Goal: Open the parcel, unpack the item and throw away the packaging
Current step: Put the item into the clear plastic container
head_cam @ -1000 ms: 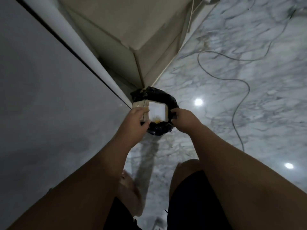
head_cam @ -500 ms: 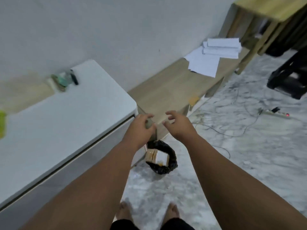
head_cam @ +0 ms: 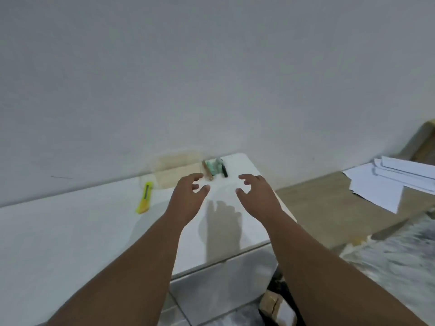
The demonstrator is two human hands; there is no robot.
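Both hands are held out over the white surface (head_cam: 70, 243), left hand (head_cam: 188, 196) and right hand (head_cam: 257, 196), each grip loose and half open with nothing in it. The cardboard packaging (head_cam: 273, 304) is seen low on the near right, sitting in a black bin bag (head_cam: 286, 294) on the floor, so the throwing-away part looks pretty much done. A yellow cutter (head_cam: 144, 197) is left on the surface further left, and a small greenish item (head_cam: 214, 167) is parked by the far wall, probably the unpacked thing, hard to tell though.
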